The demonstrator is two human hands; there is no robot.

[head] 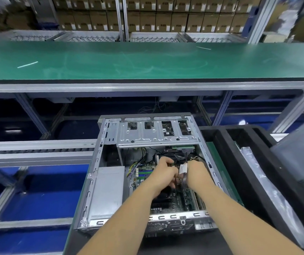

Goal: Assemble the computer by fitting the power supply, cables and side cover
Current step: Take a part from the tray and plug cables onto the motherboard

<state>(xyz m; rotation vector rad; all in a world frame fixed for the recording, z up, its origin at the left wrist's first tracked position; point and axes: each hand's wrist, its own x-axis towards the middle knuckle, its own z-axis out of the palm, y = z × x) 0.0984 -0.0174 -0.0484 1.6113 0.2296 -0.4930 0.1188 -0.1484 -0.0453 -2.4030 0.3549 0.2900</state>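
An open grey computer case (96, 170) lies on its side in front of me, its side cover off. The silver power supply (108, 190) sits in its left part. The motherboard (143, 172) fills the middle, under the drive cage (154, 135). Both hands are inside the case over the board. My left hand (163, 176) has curled fingers around a cable connector, and my right hand (196, 173) grips a cable bundle with a white label (182, 169). Where the cable ends go is hidden by the hands.
A black foam tray (226, 162) with a plastic bag (258, 173) lies to the right of the case. A dark grey panel (302, 155) leans at the far right. A green conveyor belt (147, 59) runs behind, with stacked cardboard boxes (156, 13) beyond it. Aluminium frame rails (37, 150) lie to the left.
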